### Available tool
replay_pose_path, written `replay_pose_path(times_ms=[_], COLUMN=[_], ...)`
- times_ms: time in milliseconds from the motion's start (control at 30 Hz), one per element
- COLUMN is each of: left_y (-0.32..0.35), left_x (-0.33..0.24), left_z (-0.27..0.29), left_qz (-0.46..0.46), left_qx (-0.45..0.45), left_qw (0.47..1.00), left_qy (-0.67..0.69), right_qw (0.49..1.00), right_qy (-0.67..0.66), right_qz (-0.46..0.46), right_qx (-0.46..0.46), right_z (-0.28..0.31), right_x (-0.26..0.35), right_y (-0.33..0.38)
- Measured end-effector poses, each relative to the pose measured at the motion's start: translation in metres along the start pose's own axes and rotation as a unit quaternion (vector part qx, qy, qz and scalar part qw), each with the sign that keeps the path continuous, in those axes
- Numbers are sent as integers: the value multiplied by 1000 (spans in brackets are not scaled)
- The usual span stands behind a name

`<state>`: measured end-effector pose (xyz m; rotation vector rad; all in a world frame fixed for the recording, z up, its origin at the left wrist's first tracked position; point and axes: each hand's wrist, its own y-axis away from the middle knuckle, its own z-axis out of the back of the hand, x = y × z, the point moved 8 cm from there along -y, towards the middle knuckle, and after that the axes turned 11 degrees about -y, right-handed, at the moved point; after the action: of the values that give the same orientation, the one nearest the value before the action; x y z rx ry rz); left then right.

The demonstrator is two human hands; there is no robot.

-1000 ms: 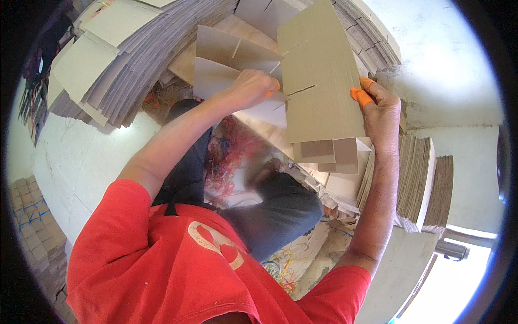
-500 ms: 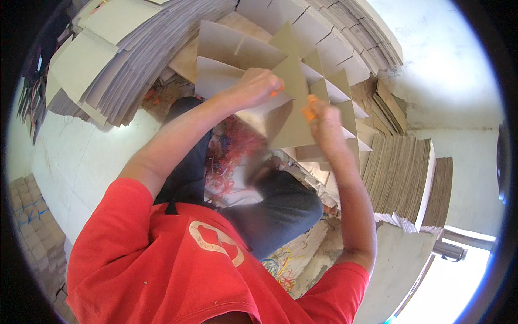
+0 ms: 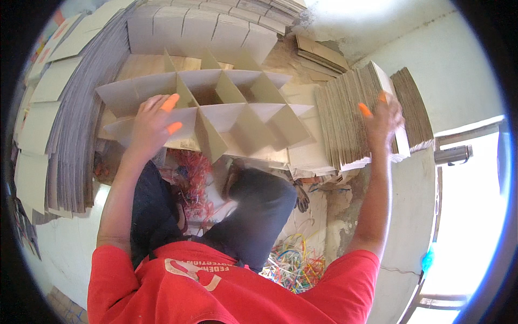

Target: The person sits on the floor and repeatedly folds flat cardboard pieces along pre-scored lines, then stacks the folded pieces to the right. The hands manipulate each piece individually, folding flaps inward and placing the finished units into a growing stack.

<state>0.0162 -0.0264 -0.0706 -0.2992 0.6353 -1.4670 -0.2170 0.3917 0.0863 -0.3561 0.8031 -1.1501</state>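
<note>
A cardboard divider grid (image 3: 237, 116) of interlocked slotted panels rests on a board in front of me, its cells facing up. My left hand (image 3: 150, 123), with orange covers on thumb and finger, is at the grid's left end, thumb and fingers apart over a panel. Whether it presses on that panel I cannot tell. Over at the right, my right hand (image 3: 386, 120) reaches onto a standing stack of cardboard strips (image 3: 345, 119). Its orange-covered thumb and finger are spread above the stack's top edges, and no piece is seen lifted in them.
Tall cardboard stacks (image 3: 81, 113) rise on the left, and slotted panels (image 3: 199, 35) stand along the back. Flat pieces (image 3: 322, 54) lie by the far wall. Tangled coloured strapping (image 3: 294, 262) and red strands (image 3: 189, 175) cover the floor around my legs.
The divider grid, tilted between both hands before, now lies level and is let go by my right hand. That hand has moved right to the strip stack; my left has moved left.
</note>
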Motion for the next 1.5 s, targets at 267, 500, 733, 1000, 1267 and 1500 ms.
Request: replay_pose_path(times_ms=[267, 500, 733, 1000, 1267, 1500], left_y=[12, 17, 37, 50, 58, 55], left_x=[22, 23, 52, 89, 98, 101], left_z=[-5, 7, 38, 29, 16, 11], left_qz=[12, 3, 34, 92, 87, 93], left_qx=[21, 24, 1, 56, 23, 36], left_qw=[997, 995, 991, 988, 995, 994], left_qy=[-76, -101, -132, -112, -53, -54], right_qw=[952, 930, 996, 799, 579, 604], right_qy=[-74, -196, -78, -596, -795, -769], right_qz=[-168, -181, -40, 72, 36, 74], right_qx=[245, 253, -32, -34, 178, 196], right_z=[-68, -50, 22, 142, 142, 135], right_x=[-146, -142, -90, 169, 302, 342], right_y=[22, -5, -26, -18, 2, 7])
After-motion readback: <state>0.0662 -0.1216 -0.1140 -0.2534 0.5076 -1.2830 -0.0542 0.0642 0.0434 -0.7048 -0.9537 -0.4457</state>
